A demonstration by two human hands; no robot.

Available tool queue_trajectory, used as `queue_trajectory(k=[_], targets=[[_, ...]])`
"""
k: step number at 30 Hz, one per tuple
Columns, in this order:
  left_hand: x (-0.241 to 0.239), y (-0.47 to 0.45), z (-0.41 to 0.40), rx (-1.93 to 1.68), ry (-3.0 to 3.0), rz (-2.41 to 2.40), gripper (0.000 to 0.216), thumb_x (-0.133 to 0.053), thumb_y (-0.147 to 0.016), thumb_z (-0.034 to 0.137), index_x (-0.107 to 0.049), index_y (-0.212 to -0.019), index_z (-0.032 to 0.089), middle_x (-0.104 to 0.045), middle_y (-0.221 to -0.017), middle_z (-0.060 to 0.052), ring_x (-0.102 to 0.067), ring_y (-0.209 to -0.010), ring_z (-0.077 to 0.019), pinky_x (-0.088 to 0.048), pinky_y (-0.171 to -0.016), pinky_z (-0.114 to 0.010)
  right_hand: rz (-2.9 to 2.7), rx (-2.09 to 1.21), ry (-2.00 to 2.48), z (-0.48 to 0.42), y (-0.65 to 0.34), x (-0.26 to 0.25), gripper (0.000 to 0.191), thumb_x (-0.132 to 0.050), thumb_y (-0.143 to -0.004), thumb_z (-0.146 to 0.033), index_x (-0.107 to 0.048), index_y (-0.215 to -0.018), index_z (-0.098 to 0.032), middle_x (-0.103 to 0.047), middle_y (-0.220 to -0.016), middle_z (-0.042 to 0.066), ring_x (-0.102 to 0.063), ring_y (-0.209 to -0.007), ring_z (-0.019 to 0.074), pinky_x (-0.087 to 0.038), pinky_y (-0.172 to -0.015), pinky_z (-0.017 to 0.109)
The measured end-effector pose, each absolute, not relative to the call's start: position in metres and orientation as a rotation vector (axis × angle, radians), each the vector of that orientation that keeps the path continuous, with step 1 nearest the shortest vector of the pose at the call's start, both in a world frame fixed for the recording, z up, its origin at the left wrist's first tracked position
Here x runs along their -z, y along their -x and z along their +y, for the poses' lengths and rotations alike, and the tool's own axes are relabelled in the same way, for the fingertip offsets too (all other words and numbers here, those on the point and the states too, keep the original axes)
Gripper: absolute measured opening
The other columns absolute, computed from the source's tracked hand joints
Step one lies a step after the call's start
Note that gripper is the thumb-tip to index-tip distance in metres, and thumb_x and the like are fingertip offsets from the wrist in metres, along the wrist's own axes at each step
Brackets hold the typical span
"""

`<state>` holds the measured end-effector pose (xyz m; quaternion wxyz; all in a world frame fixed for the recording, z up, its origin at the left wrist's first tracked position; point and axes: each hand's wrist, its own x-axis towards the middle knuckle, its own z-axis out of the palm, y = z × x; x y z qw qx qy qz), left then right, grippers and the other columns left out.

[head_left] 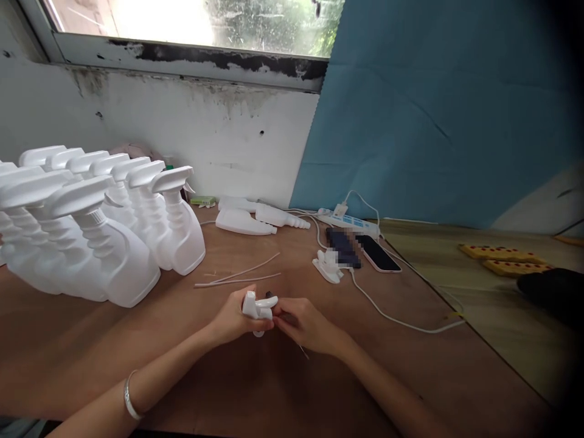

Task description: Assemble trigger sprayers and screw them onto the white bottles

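My left hand [235, 321] is closed around a white spray trigger head [258, 308], held just above the brown table [228, 389]. Touching the head from the right, my right hand [305, 323] pinches something small at its end; a thin tube pokes out below that hand. Beyond my hands lie loose thin tubes [237, 277]. Another white trigger head [327, 266] rests further right.
Several white spray bottles [109, 231] with trigger tops stand in rows at the left. Two capless bottles [260, 219] lie by the wall. A power strip [349, 222], a phone [378, 253] and a white cable [392, 317] sit at the right. Yellow trays [506, 258] lie on the floor.
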<state>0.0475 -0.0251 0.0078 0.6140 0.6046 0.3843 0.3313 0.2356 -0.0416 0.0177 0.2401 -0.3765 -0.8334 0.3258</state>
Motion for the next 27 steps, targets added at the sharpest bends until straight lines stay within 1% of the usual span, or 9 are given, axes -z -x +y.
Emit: queue_trajectory(k=[2,4,7,10,13,18,20,24,27], targets=[[-0.008,-0.046,-0.026,-0.812,-1.514,0.924,0.044,-0.076,-0.052,0.028,-0.035,-0.064,0.018,-0.042,-0.057,0.007,-0.036,-0.052,-0.0058,-0.028,-0.046,-0.019,-2.377,-0.513,1.031,-0.047,-0.231,-0.014,0.009,-0.045,-0.082,-0.018,-0.054,-0.085,-0.016,-0.061,-0.079,0.005,-0.054,-0.067,0.013,-0.041,-0.059,0.024],[-0.009,-0.046,-0.029,-0.815,-1.556,0.899,0.043,-0.076,-0.053,0.029,-0.036,-0.065,0.018,-0.042,-0.057,0.007,-0.036,-0.052,-0.0057,-0.027,-0.046,-0.019,-2.396,-0.293,0.995,-0.05,-0.228,-0.009,0.009,-0.045,-0.082,-0.016,-0.054,-0.084,-0.016,-0.06,-0.077,0.005,-0.054,-0.064,0.0129,-0.04,-0.057,0.022],[-0.013,-0.045,-0.031,-0.802,-1.498,0.832,0.044,-0.076,-0.053,0.028,-0.035,-0.066,0.018,-0.043,-0.056,0.008,-0.038,-0.05,-0.0055,-0.029,-0.046,-0.019,-2.42,-0.153,0.936,-0.052,-0.227,-0.008,0.015,-0.041,-0.084,-0.016,-0.054,-0.075,-0.016,-0.059,-0.069,0.003,-0.052,-0.057,0.0113,-0.037,-0.053,0.021],[-0.017,-0.044,-0.031,-0.705,-1.407,0.731,0.045,-0.075,-0.054,0.026,-0.034,-0.067,0.018,-0.048,-0.055,0.006,-0.046,-0.048,-0.0076,-0.033,-0.045,-0.02,-2.457,-0.14,0.864,-0.055,-0.225,-0.013,0.023,-0.038,-0.086,-0.016,-0.056,-0.071,-0.015,-0.059,-0.064,0.003,-0.05,-0.053,0.0099,-0.035,-0.051,0.02],[-0.018,-0.039,-0.031,-0.593,-1.289,0.605,0.045,-0.075,-0.055,0.025,-0.033,-0.069,0.018,-0.053,-0.057,0.003,-0.051,-0.05,-0.0105,-0.037,-0.045,-0.021,-2.446,-0.26,0.781,-0.06,-0.224,-0.021,0.029,-0.038,-0.087,-0.019,-0.057,-0.066,-0.015,-0.058,-0.056,0.001,-0.044,-0.048,0.0072,-0.032,-0.049,0.019],[-0.012,-0.034,-0.032,-0.554,-1.129,0.483,0.046,-0.076,-0.055,0.02,-0.036,-0.077,0.017,-0.053,-0.063,0.002,-0.051,-0.053,-0.0091,-0.035,-0.043,-0.018,-2.421,-0.504,0.785,-0.065,-0.221,-0.032,0.034,-0.046,-0.085,-0.027,-0.06,-0.058,-0.013,-0.047,-0.044,-0.004,-0.029,-0.042,0.0036,-0.026,-0.045,0.018],[-0.009,-0.034,-0.031,-0.552,-1.11,0.449,0.045,-0.076,-0.056,0.019,-0.038,-0.08,0.017,-0.054,-0.063,0.001,-0.051,-0.051,-0.0088,-0.036,-0.043,-0.018,-2.421,-0.622,0.819,-0.063,-0.22,-0.036,0.035,-0.049,-0.084,-0.032,-0.062,-0.057,-0.012,-0.044,-0.042,-0.005,-0.028,-0.042,0.003,-0.024,-0.044,0.018],[-0.004,-0.036,-0.025,-0.554,-1.118,0.375,0.043,-0.074,-0.056,0.02,-0.046,-0.088,0.014,-0.059,-0.067,-0.002,-0.055,-0.052,-0.0112,-0.038,-0.046,-0.02,-2.393,-0.984,0.847,-0.052,-0.223,-0.046,0.035,-0.055,-0.079,-0.039,-0.064,-0.062,-0.01,-0.052,-0.049,-0.001,-0.039,-0.045,0.0044,-0.03,-0.046,0.017],[-0.002,-0.032,-0.018,-0.602,-1.074,0.33,0.038,-0.072,-0.058,0.023,-0.05,-0.087,0.013,-0.062,-0.068,-0.005,-0.054,-0.05,-0.0107,-0.038,-0.047,-0.021,-2.247,-1.379,0.782,-0.045,-0.23,-0.049,0.038,-0.058,-0.074,-0.045,-0.062,-0.06,-0.01,-0.06,-0.059,0.003,-0.051,-0.054,0.0093,-0.04,-0.055,0.021]])
